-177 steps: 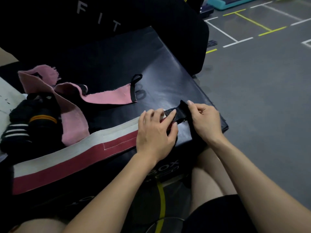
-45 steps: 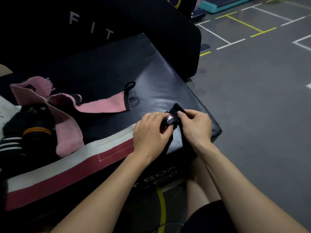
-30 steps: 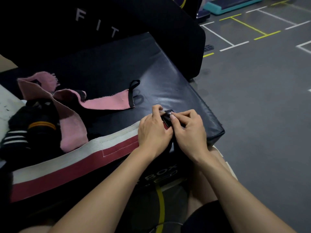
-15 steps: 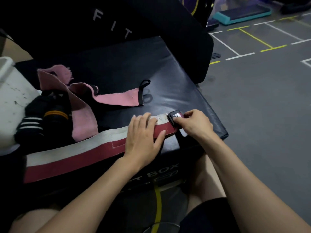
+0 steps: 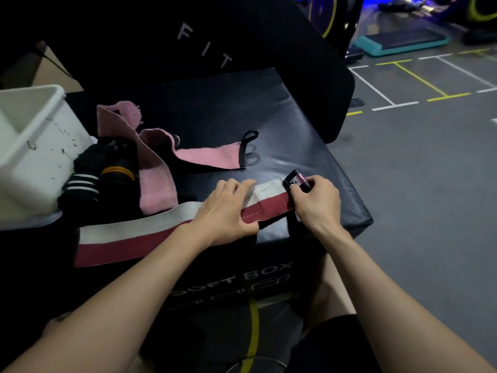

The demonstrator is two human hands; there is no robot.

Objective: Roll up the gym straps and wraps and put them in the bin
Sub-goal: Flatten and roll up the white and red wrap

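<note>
Red-and-white wrap (image 5: 139, 234) lay stretched along the near edge of the black soft box (image 5: 220, 109), running from far left toward the right corner, white stripe on the far side, red stripe nearest the person. Right hand (image 5: 316, 201) was at the wrap's right end, fingers curled, pinching a small tight roll (image 5: 295, 180) of dark fabric with a reddish label showing; the roll sat on the box top at the wrap's end. Left hand (image 5: 228, 208) lay flat across the wrap a little to the left of the roll, fingers straight and spread, thumb hooked over the near edge, pressing the band to the box rather than gripping it. Pink wrap (image 5: 158, 168) lay loose and unrolled behind, one length draped toward the near side, another stretching right and ending in a black thumb loop (image 5: 248, 137). Black rolled wraps (image 5: 99, 176), one with white stripes, one with orange stripes, sat bunched at the left, just beside the white bin (image 5: 32, 146), outside it. Bin stood at the far-left edge of the box; its contents could not be made out. Upright black pad (image 5: 242, 33) with white lettering stood behind the box. Grey gym floor (image 5: 419, 184) with white and yellow lines to the right; teal step platform (image 5: 400, 41) in the far corner.
</note>
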